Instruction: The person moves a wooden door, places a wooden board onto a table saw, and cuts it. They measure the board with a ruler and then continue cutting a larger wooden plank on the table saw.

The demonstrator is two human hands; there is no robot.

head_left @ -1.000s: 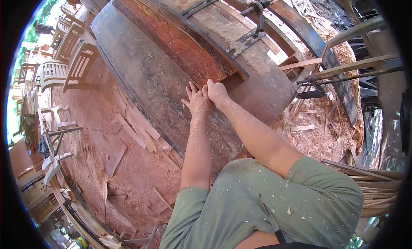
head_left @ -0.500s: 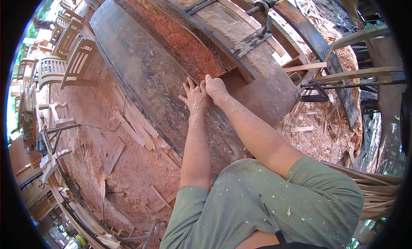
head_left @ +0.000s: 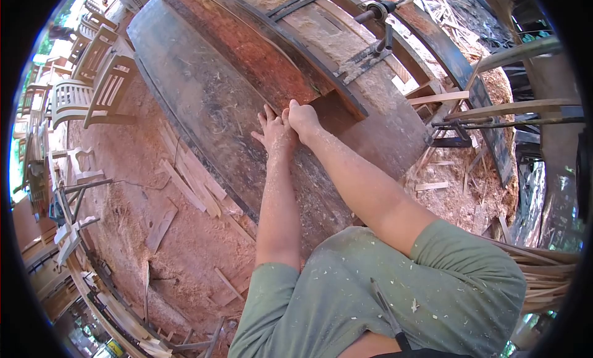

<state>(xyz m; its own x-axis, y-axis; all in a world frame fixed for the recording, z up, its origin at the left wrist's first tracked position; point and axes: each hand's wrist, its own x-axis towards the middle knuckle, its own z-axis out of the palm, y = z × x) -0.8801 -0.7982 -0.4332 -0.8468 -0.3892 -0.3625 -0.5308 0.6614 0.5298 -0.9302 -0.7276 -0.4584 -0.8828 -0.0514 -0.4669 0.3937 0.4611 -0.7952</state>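
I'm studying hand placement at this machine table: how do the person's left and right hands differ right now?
The left hand lies open, fingers stretched flat on the dark table. The right hand is curled into a loose fist, and what it grips, if anything, is hidden. The left forearm runs straight up the picture, while the right forearm comes in slanted. Both hands look dusty and touch each other beside the reddish board.

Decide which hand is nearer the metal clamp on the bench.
Right. The right hand lies below-left of the metal clamp; the left hand sits beside it, farther left.
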